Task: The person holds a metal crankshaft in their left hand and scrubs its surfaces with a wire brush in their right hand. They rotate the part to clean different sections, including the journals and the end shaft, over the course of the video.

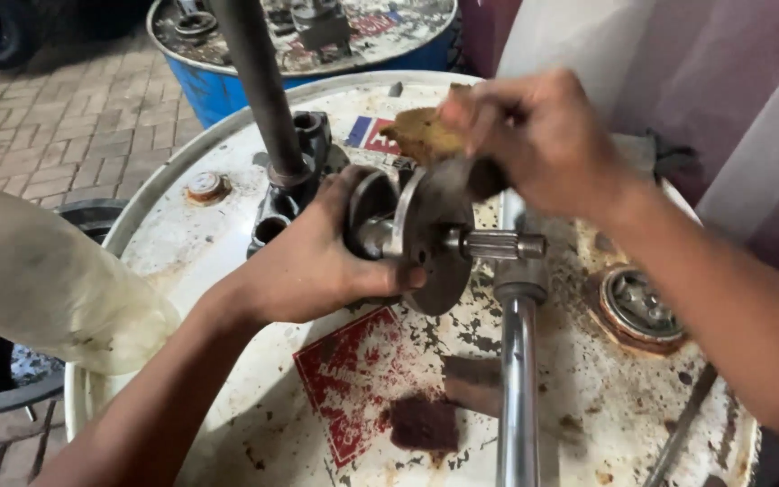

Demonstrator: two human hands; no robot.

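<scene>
While the left hand (317, 261) wraps around a grey metal crankshaft (421, 236) and holds it above the middle of a white drum top (588, 397), its thumb lies across the lower face of the round web and its fingers close behind it. The splined shaft end (502, 243) of the crankshaft juts toward the drum's right side. From the far right edge, the right hand (534, 135) comes in, pinching a scrap of brownish abrasive paper (421, 135) against the upper rim of the web, fingers closed tight on it. A long shiny steel rod (517, 379) lies on the drum beneath the crankshaft, running toward the near edge. Near that edge sit a dark red abrasive pad (424, 424) and a peeling red label (349, 383). A rusty bung cap (635, 307) is set in the lid toward the right edge, a smaller one (206, 187) toward the left. A dark pipe (259, 86) rises from a black fitting (295, 180) near the far edge. A blue drum (218, 86) stands beyond.
</scene>
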